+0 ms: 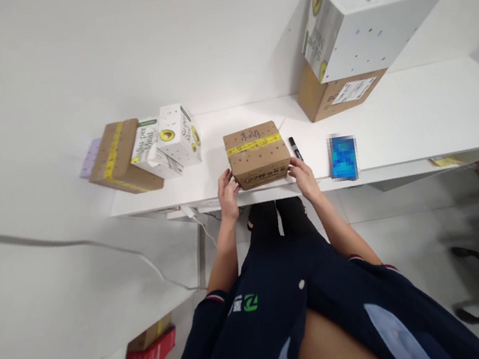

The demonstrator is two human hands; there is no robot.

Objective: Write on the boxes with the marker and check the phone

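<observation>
Small rectangular brown cardboard box (pixel 258 158), yellow tape strip & dark handwriting on top, sits mid-frame on the white flat-topped counter (pixel 431 117), close to its front edge. It's btwn the two bare hands: left hand (pixel 226 198) at its lower L corner, right hand (pixel 305 179) at its lower R. Key relation: from the fingers, box lies inward & a bit up-frame; long axis runs side to side, approx. parallel to the counter edge, R end angled slightly up-frame. So the hands face each other across its length. Neither clearly nearer; both sets of fingers look to be touching its ends, low down by the front face. Fingers loosely curled, a bit apart from one another; can't tell if they're clamped firmly or just resting there.

Just R of the box, near the right hand: black cylindrical marker pen (pixel 296 149), lying approx. up-down in frame. Further R, blue rectangular item (pixel 343 158), pixelated, can't ID. Upper R: big white printed carton (pixel 379 35) stacked on a brown box w/ white label (pixel 323 100). L of centre, well apart from the left hand: two white avocado-print cartons (pixel 177 143) next to a brown box w/ yellow tape (pixel 126 154).
</observation>
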